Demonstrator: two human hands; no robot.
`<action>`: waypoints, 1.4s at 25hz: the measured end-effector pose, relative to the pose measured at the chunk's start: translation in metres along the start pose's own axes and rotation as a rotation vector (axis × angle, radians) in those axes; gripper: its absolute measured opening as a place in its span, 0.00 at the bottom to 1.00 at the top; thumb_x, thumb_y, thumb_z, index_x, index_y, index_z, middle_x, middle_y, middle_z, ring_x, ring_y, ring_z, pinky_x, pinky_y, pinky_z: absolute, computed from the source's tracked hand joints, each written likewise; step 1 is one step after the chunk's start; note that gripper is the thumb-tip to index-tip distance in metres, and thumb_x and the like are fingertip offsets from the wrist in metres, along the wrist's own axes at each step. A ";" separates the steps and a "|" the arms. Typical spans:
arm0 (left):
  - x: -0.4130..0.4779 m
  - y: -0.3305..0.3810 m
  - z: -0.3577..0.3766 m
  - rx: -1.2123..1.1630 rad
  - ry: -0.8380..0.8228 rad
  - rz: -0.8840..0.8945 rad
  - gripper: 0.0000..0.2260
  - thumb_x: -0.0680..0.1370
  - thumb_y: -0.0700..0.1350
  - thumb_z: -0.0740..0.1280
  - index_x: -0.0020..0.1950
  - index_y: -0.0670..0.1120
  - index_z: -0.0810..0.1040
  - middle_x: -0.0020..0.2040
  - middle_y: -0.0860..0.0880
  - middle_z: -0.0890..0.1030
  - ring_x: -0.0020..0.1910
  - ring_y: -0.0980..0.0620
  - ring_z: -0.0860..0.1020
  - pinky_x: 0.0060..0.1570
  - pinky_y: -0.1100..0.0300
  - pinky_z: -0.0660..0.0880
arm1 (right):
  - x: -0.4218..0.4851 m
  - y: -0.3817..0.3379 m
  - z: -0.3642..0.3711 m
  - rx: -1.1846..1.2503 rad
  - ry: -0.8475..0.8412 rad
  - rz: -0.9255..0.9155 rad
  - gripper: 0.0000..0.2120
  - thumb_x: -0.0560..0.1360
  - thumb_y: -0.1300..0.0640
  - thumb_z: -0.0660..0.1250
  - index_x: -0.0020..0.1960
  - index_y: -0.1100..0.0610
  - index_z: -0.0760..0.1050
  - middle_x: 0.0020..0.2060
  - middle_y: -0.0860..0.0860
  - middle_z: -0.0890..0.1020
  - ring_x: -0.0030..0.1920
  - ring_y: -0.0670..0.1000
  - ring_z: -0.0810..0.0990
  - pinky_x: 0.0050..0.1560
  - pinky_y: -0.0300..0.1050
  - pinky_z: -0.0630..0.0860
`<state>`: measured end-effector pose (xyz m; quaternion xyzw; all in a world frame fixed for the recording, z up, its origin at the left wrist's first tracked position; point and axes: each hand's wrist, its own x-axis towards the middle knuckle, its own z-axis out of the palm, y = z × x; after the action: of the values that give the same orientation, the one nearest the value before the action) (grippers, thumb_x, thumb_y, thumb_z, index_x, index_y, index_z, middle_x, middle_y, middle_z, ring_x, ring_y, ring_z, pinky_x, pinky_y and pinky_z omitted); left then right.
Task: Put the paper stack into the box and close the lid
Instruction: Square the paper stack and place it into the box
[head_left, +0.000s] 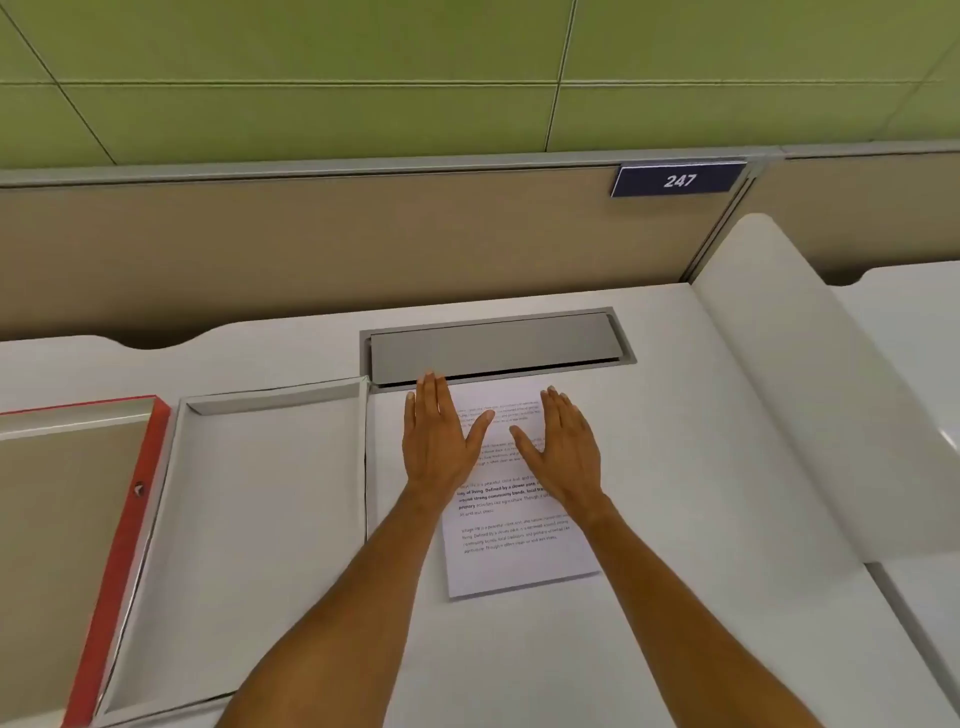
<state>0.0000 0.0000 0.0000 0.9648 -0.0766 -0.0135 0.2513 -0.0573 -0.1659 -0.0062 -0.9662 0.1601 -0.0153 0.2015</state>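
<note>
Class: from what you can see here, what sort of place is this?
Probably an office workstation: a white desk with a partition panel, a numbered sign reading 247, and a grey cable hatch set into the desktop.

Head cam only: looks fwd/down, close over desk (649, 467), facing partition (311, 249).

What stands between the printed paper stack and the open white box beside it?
Nothing visible lies between them. The printed white paper stack lies flat on the desk under the left hand and right hand. The open white cardboard box sits directly to its left; only the box's low right wall must be cleared.
</note>
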 end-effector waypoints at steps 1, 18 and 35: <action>-0.004 -0.001 0.004 -0.008 -0.014 -0.026 0.42 0.75 0.70 0.52 0.81 0.46 0.48 0.82 0.46 0.52 0.80 0.44 0.53 0.78 0.50 0.50 | -0.002 0.001 0.001 -0.005 -0.008 0.006 0.39 0.77 0.33 0.53 0.80 0.52 0.50 0.80 0.50 0.55 0.79 0.53 0.56 0.77 0.49 0.51; -0.045 0.015 0.030 -0.040 -0.085 -0.501 0.50 0.68 0.64 0.73 0.78 0.39 0.54 0.76 0.38 0.63 0.75 0.39 0.64 0.74 0.46 0.59 | -0.021 -0.003 0.012 0.061 -0.037 0.397 0.43 0.69 0.34 0.70 0.70 0.62 0.62 0.68 0.60 0.70 0.67 0.60 0.70 0.64 0.55 0.71; -0.007 0.025 -0.001 -0.125 -0.402 -0.791 0.39 0.64 0.59 0.79 0.66 0.41 0.69 0.64 0.40 0.75 0.61 0.42 0.75 0.59 0.50 0.74 | 0.011 -0.006 -0.013 0.071 -0.340 0.690 0.45 0.59 0.36 0.79 0.66 0.57 0.67 0.66 0.59 0.72 0.66 0.61 0.71 0.63 0.59 0.71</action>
<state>-0.0104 -0.0200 0.0128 0.8810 0.2521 -0.3004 0.2645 -0.0468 -0.1694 0.0075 -0.8367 0.4395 0.2084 0.2516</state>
